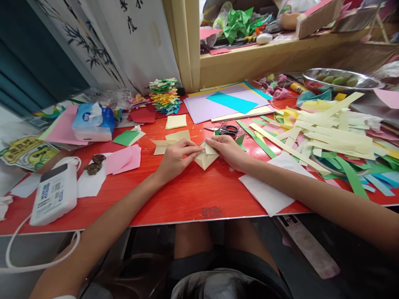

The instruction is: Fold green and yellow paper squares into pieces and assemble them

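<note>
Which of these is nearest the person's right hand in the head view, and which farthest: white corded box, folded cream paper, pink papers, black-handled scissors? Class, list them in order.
From the right hand:
1. Folded cream paper: touching its fingertips.
2. Black-handled scissors: just beyond the hand.
3. Pink papers: left, past the other hand.
4. White corded box: far left.

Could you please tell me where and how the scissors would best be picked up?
I would grip the scissors by the black handles, probably coming from above and the right. They lie flat, with the blades pointing left and the handles at the right end, so that approach should keep fingers off the tips. The right hand, now on the folded cream paper, is nearer.
</note>
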`<state>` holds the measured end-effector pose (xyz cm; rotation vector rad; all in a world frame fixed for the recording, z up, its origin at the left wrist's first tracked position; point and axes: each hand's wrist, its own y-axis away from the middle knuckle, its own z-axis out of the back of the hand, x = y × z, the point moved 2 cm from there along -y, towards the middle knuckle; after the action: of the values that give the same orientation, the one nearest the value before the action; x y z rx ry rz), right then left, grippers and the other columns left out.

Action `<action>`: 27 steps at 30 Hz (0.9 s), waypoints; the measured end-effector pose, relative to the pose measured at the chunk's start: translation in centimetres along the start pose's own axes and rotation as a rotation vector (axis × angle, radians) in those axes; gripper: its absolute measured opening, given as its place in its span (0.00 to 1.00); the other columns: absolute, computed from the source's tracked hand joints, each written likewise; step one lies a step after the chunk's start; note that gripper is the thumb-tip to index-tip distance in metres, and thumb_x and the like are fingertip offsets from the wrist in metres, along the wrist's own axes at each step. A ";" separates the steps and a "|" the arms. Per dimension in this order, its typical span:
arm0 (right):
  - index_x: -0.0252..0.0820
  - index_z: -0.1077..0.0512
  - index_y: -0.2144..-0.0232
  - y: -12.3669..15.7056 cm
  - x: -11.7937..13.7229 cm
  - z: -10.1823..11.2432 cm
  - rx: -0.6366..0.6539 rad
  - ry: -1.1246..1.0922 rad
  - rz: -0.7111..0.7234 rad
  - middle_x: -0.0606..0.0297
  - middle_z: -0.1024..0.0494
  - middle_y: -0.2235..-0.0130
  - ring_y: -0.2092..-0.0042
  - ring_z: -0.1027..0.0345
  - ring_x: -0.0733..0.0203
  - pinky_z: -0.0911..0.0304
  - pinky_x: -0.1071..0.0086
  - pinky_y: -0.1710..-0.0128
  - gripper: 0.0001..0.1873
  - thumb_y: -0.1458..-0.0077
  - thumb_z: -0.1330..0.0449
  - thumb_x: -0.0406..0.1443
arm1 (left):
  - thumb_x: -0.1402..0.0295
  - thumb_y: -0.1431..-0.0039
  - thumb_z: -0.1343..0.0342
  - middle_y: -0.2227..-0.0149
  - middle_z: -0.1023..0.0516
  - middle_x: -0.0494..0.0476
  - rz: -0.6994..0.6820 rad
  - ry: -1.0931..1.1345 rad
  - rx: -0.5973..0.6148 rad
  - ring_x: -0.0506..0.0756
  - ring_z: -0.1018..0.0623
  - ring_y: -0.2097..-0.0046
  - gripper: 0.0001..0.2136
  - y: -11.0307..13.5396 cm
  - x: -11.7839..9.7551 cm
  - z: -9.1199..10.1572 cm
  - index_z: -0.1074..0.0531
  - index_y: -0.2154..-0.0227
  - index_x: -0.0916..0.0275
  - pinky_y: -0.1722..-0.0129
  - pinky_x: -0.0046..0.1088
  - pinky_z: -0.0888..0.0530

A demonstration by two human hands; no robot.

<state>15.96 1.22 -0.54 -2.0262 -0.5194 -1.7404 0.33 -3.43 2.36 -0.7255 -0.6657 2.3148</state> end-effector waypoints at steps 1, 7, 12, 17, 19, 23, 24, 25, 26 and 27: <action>0.37 0.31 0.75 0.0 0.1 0.0 0.002 -0.009 0.001 0.64 0.30 0.75 0.75 0.39 0.69 0.45 0.75 0.77 0.15 0.48 0.45 0.44 | 0.71 0.45 0.48 0.68 0.27 0.54 -0.002 -0.008 -0.009 0.47 0.28 0.67 0.09 0.0 0.0 0.0 0.26 0.63 0.59 0.68 0.21 0.31; 0.36 0.29 0.71 0.1 0.6 -0.3 0.045 -0.065 -0.080 0.62 0.29 0.74 0.71 0.35 0.65 0.39 0.72 0.71 0.08 0.49 0.43 0.37 | 0.71 0.45 0.49 0.67 0.27 0.54 0.005 -0.023 -0.075 0.47 0.27 0.65 0.09 0.0 0.1 0.1 0.26 0.63 0.59 0.67 0.22 0.30; 0.37 0.28 0.69 0.0 0.4 -0.2 0.073 -0.037 -0.078 0.63 0.29 0.74 0.73 0.36 0.67 0.39 0.72 0.72 0.07 0.49 0.44 0.35 | 0.73 0.44 0.51 0.63 0.26 0.55 -0.089 -0.068 -0.087 0.48 0.26 0.61 0.10 0.1 -0.2 0.3 0.27 0.62 0.60 0.63 0.23 0.29; 0.37 0.28 0.70 0.0 0.5 -0.1 0.078 -0.048 -0.052 0.63 0.29 0.74 0.74 0.37 0.68 0.40 0.72 0.74 0.07 0.49 0.43 0.36 | 0.73 0.43 0.52 0.58 0.25 0.56 -0.166 -0.063 -0.023 0.50 0.27 0.56 0.11 0.5 0.0 0.1 0.29 0.59 0.61 0.57 0.27 0.29; 0.37 0.28 0.70 0.1 0.5 -0.1 0.070 -0.052 -0.052 0.63 0.29 0.75 0.74 0.36 0.67 0.39 0.71 0.74 0.08 0.49 0.43 0.37 | 0.72 0.43 0.52 0.57 0.25 0.56 -0.155 -0.063 -0.006 0.51 0.27 0.56 0.11 0.5 0.1 0.0 0.29 0.59 0.61 0.56 0.29 0.29; 0.37 0.28 0.69 0.1 0.4 -0.1 0.094 -0.106 -0.063 0.62 0.28 0.73 0.72 0.35 0.66 0.38 0.70 0.71 0.08 0.50 0.42 0.37 | 0.72 0.43 0.52 0.59 0.25 0.56 -0.139 -0.039 -0.002 0.51 0.27 0.58 0.11 0.4 0.2 0.0 0.28 0.60 0.60 0.57 0.31 0.28; 0.36 0.28 0.69 0.1 0.3 -0.1 0.098 -0.114 -0.067 0.62 0.27 0.72 0.71 0.34 0.65 0.38 0.70 0.71 0.08 0.50 0.42 0.37 | 0.72 0.43 0.52 0.59 0.25 0.56 -0.136 -0.032 0.001 0.51 0.27 0.58 0.10 0.4 0.2 0.0 0.28 0.60 0.60 0.58 0.31 0.29; 0.36 0.29 0.69 0.1 0.3 0.0 0.099 -0.119 -0.071 0.61 0.27 0.72 0.71 0.34 0.65 0.38 0.71 0.71 0.09 0.50 0.42 0.37 | 0.72 0.43 0.52 0.59 0.25 0.57 -0.132 -0.026 0.007 0.51 0.27 0.58 0.10 0.3 0.3 -0.1 0.28 0.60 0.60 0.58 0.31 0.29; 0.36 0.29 0.69 0.1 0.4 0.0 0.100 -0.122 -0.071 0.61 0.27 0.72 0.71 0.34 0.65 0.38 0.71 0.71 0.09 0.50 0.42 0.37 | 0.72 0.43 0.52 0.59 0.25 0.57 -0.128 -0.020 0.014 0.51 0.27 0.58 0.10 0.3 0.3 -0.1 0.28 0.61 0.61 0.58 0.31 0.29; 0.36 0.29 0.69 0.1 0.4 0.0 0.101 -0.123 -0.068 0.61 0.27 0.72 0.70 0.34 0.65 0.38 0.71 0.71 0.09 0.50 0.42 0.37 | 0.71 0.43 0.52 0.59 0.26 0.57 -0.126 -0.013 0.020 0.51 0.28 0.57 0.10 0.3 0.3 -0.2 0.28 0.61 0.61 0.57 0.31 0.29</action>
<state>16.05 1.11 -0.16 -2.0746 -0.7083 -1.5998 0.10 -3.40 1.96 -0.6419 -0.6736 2.2099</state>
